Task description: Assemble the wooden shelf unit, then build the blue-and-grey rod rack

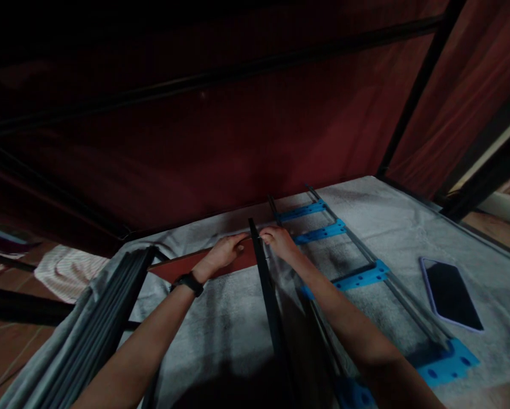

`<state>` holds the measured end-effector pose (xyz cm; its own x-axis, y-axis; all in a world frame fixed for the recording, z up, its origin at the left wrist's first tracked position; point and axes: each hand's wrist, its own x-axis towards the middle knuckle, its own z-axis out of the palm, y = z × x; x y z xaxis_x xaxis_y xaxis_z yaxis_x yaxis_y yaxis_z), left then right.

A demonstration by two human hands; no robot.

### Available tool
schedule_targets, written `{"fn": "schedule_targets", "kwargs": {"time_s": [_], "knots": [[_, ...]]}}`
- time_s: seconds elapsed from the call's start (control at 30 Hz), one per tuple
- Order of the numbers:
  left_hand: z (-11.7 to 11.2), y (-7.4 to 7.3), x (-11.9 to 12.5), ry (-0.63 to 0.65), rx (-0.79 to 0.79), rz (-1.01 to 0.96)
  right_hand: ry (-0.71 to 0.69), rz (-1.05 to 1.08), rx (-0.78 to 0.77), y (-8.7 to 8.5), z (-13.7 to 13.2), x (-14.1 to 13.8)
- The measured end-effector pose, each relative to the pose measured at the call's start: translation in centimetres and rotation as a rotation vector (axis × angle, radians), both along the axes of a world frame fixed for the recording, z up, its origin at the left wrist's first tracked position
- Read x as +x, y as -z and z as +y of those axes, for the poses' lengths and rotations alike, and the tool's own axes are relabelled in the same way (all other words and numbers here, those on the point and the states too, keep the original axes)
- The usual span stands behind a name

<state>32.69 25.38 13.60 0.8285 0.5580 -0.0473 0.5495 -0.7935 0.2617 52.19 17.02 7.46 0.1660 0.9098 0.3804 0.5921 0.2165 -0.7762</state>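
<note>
My left hand, with a black watch on its wrist, is closed over the upper edge of a reddish-brown board. Its fingertips reach close to a long dark bar that stands against the board's right end. On the bar's other side, my right hand is closed in a pinch near the top of the bar. A tiny pale thing shows at those fingertips, too small to name. Right of that hand, a frame of thin metal rods with blue crosspieces lies on the grey cloth.
A phone in a purple case lies on the cloth at the right. Several dark slats are bundled at the left. Dark red fabric hangs behind, with a black rail across it. A striped cloth is at far left.
</note>
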Motion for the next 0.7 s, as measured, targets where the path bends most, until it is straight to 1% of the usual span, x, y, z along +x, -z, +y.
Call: {"fn": "schedule_targets", "kwargs": {"time_s": [0.1,0.2,0.33,0.43,0.5,0.57,0.7], "knots": [[-0.1,-0.1,-0.1,-0.012,0.016,0.002,-0.026,-0.017,0.001,-0.2,0.1,0.0],[-0.1,0.3,-0.3,-0.024,0.016,-0.037,-0.031,-0.011,-0.013,-0.3,0.3,-0.1],[0.0,1.1,-0.7,-0.008,-0.004,-0.109,-0.002,0.013,-0.036,0.1,0.3,-0.4],[0.0,1.4,-1.0,0.021,-0.024,-0.154,0.019,0.035,-0.048,0.6,0.2,-0.5],[-0.1,1.5,-1.1,0.02,-0.028,-0.151,0.025,0.04,-0.048,0.7,0.2,-0.5],[-0.1,1.4,-1.1,-0.009,-0.022,-0.127,0.027,0.037,-0.043,0.6,0.2,-0.4],[-0.2,1.3,-0.9,-0.051,-0.014,-0.09,0.007,-0.007,-0.012,-0.1,0.3,-0.3]]}}
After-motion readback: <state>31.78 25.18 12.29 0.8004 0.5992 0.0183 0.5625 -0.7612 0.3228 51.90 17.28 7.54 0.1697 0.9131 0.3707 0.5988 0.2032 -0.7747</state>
